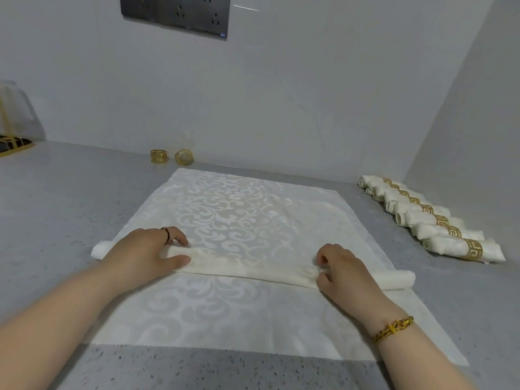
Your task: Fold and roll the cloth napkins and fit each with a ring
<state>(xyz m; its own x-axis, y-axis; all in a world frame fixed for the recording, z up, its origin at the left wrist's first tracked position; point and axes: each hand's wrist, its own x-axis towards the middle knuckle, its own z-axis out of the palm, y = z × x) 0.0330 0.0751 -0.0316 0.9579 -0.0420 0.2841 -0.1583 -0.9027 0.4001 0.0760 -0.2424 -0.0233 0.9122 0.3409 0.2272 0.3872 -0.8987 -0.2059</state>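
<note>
A cream damask napkin (239, 212) lies flat on the grey counter, partly rolled into a tube (247, 267) across its middle. A second flat napkin (225, 313) lies beneath it, reaching toward me. My left hand (146, 249) presses the roll's left part, thumb in front and fingers over the top. My right hand (343, 270) pinches the roll near its right end. Two gold rings (159, 156) (184, 157) stand by the back wall. Several rolled napkins with gold rings (430, 218) lie in a row at the right.
The grey speckled counter (56, 209) meets white walls at the back and right. A gold-framed holder with white cloth (14, 119) stands at the far left. A dark socket panel (174, 15) is on the back wall.
</note>
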